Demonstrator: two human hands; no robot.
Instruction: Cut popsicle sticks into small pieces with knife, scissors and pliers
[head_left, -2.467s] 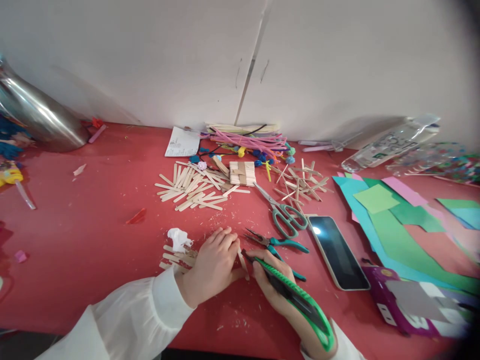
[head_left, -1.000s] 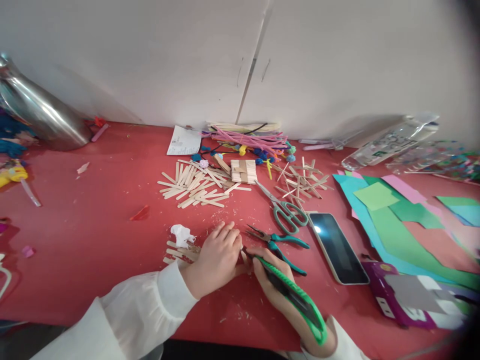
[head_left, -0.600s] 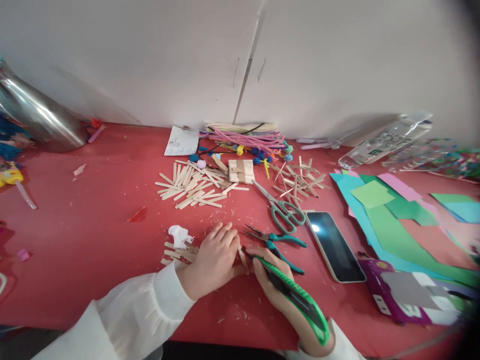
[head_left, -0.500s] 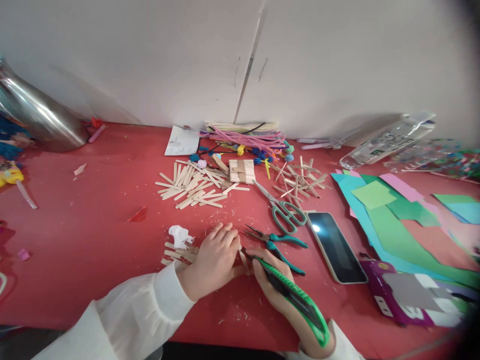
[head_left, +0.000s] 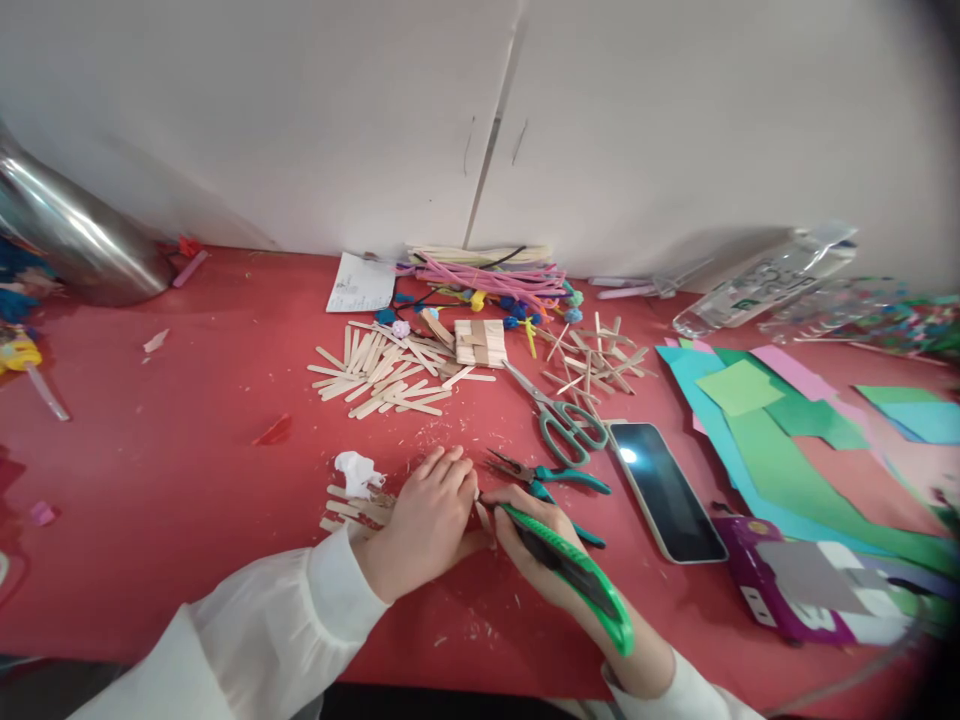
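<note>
My left hand [head_left: 427,520] presses down on a small wooden stick [head_left: 484,515] on the red table [head_left: 187,450], fingers curled together over it. My right hand [head_left: 536,555] grips a green and black utility knife [head_left: 570,575], its tip touching the stick beside my left fingers. A few short wooden sticks [head_left: 349,508] and a crumpled white scrap [head_left: 356,470] lie just left of my left hand. Teal-handled pliers [head_left: 551,480] rest right behind my right hand.
Behind lie a heap of wooden sticks [head_left: 382,372], a glued stick panel [head_left: 481,343], pipe cleaners [head_left: 487,280], thin sticks [head_left: 600,365] and scissors [head_left: 562,415]. A phone [head_left: 664,490] and coloured paper [head_left: 795,440] are on the right. A metal vessel [head_left: 75,240] stands far left.
My right hand has swung the knife's handle end left and lowered it, with the tip still at the stick. My left hand stays in place.
</note>
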